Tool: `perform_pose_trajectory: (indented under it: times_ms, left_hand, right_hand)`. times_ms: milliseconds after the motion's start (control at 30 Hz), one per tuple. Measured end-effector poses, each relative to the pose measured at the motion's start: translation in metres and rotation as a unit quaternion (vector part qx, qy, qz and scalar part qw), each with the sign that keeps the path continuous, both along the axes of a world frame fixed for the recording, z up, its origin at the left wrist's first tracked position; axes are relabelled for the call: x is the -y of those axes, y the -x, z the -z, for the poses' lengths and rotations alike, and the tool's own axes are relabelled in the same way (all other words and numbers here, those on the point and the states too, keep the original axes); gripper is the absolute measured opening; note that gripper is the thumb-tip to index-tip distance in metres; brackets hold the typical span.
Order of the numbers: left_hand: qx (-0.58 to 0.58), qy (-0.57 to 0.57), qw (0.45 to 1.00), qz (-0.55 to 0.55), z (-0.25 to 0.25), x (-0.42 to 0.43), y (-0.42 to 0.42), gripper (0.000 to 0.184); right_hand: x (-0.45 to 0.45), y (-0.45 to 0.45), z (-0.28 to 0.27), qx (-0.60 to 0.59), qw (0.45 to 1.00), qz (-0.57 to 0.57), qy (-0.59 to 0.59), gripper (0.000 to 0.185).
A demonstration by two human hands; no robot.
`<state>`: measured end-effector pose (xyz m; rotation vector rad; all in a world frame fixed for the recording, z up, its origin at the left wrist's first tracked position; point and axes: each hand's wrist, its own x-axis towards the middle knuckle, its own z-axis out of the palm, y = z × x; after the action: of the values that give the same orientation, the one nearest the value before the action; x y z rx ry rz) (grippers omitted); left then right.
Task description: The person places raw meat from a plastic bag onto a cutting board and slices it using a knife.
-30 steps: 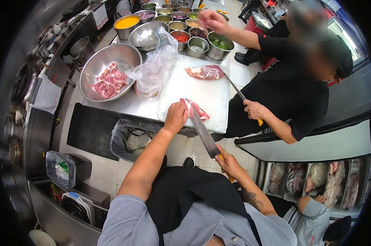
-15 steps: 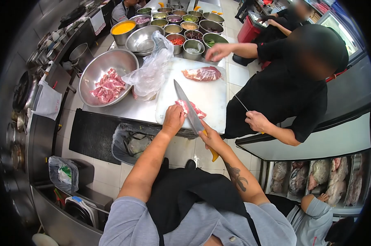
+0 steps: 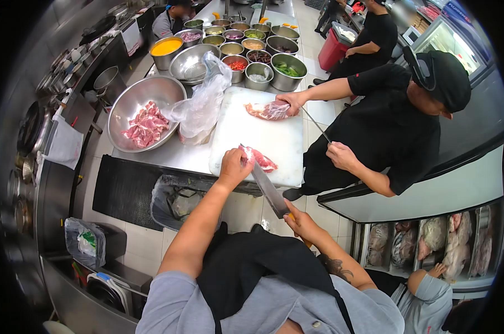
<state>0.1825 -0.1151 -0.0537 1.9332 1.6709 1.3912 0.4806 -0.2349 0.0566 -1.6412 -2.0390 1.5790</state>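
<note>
A large knife point(image 3: 269, 192) with a yellow handle is in my right hand point(image 3: 301, 224), its fingers wrapped round the handle. The blade slants up and left, its tip end at the small piece of raw meat point(image 3: 263, 160). My left hand point(image 3: 235, 167) grips the left end of that meat on the white cutting board point(image 3: 229, 119). Farther up the board lies a larger piece of raw meat point(image 3: 267, 111), under a co-worker's hand point(image 3: 292, 102). The co-worker's other hand point(image 3: 342, 156) holds a thin-bladed knife point(image 3: 317, 125).
Left of the board are a crumpled plastic bag point(image 3: 199, 111) and a steel bowl point(image 3: 174, 92) with sliced meat point(image 3: 146, 126). Several steel pots of ingredients, one with green peppers point(image 3: 288, 69), stand behind. A lined bin point(image 3: 176, 203) sits below the table edge. An open fridge drawer point(image 3: 424, 245) is at right.
My right hand has drawn the knife back toward me, down and right. My left hand stays on the small meat. The co-worker's hand has come down onto the larger piece.
</note>
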Motion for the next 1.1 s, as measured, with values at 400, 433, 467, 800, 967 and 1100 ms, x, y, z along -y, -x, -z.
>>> perform_pose_trajectory:
  times_ms: [400, 433, 467, 800, 967, 1100]
  left_hand:
    - [-0.055, 0.214, 0.971, -0.089, -0.019, -0.027, -0.001, 0.025]
    - [-0.046, 0.223, 0.970, -0.086, -0.025, -0.025, 0.001, 0.024]
    - [-0.038, 0.236, 0.967, -0.086, -0.027, -0.023, 0.003, 0.023]
    - [-0.014, 0.209, 0.976, -0.053, -0.019, -0.016, 0.010, 0.021]
    - [-0.035, 0.238, 0.967, -0.080, -0.028, -0.013, 0.019, 0.022]
    - [-0.044, 0.216, 0.970, -0.103, -0.015, -0.010, 0.041, 0.023]
  right_hand:
    - [0.004, 0.002, 0.009, 0.061, 0.986, -0.075, -0.136, 0.066]
    - [0.002, -0.001, 0.018, 0.052, 0.983, -0.074, -0.160, 0.066]
    - [0.001, -0.003, 0.029, 0.042, 0.980, -0.075, -0.181, 0.065]
    - [-0.066, 0.077, 0.038, 0.078, 0.972, -0.066, -0.209, 0.066]
    - [-0.047, 0.065, 0.030, 0.100, 0.970, -0.080, -0.207, 0.067]
    - [-0.007, 0.022, 0.004, 0.141, 0.969, -0.101, -0.176, 0.067]
